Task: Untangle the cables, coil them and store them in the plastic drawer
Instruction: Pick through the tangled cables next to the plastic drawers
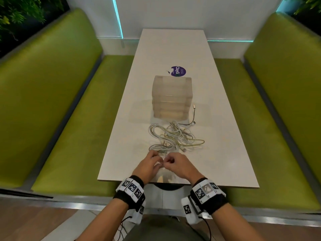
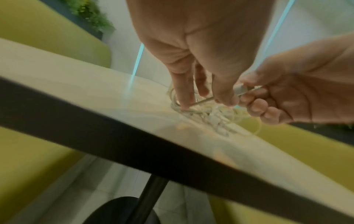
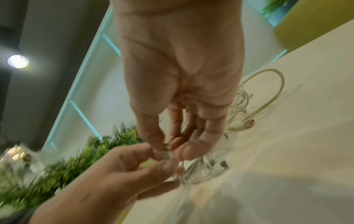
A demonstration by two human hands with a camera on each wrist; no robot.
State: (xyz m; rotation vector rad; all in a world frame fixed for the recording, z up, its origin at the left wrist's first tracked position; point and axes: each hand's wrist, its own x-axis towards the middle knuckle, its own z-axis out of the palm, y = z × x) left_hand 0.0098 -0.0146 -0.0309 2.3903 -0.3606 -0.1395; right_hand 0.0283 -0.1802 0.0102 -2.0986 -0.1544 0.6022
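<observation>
A tangle of white cables (image 1: 173, 136) lies on the white table (image 1: 222, 157), just in front of the translucent plastic drawer unit (image 1: 172, 94), whose drawers look closed. My two hands meet near the table's front edge, below the tangle. My left hand (image 1: 159, 162) and right hand (image 1: 167, 161) both pinch the end of one cable that runs out of the pile. In the right wrist view my right hand (image 3: 168, 148) pinches a small plug (image 3: 165, 155) between thumb and fingers, with the left fingers (image 3: 149, 151) on it too. In the left wrist view the cable (image 2: 203, 101) stretches between both hands.
One cable end with a metal plug (image 1: 194, 106) lies beside the drawer unit's right side. A purple round sticker (image 1: 178, 71) is on the table behind the unit. Green benches (image 1: 69, 119) flank the table on both sides, and a wall closes its far end.
</observation>
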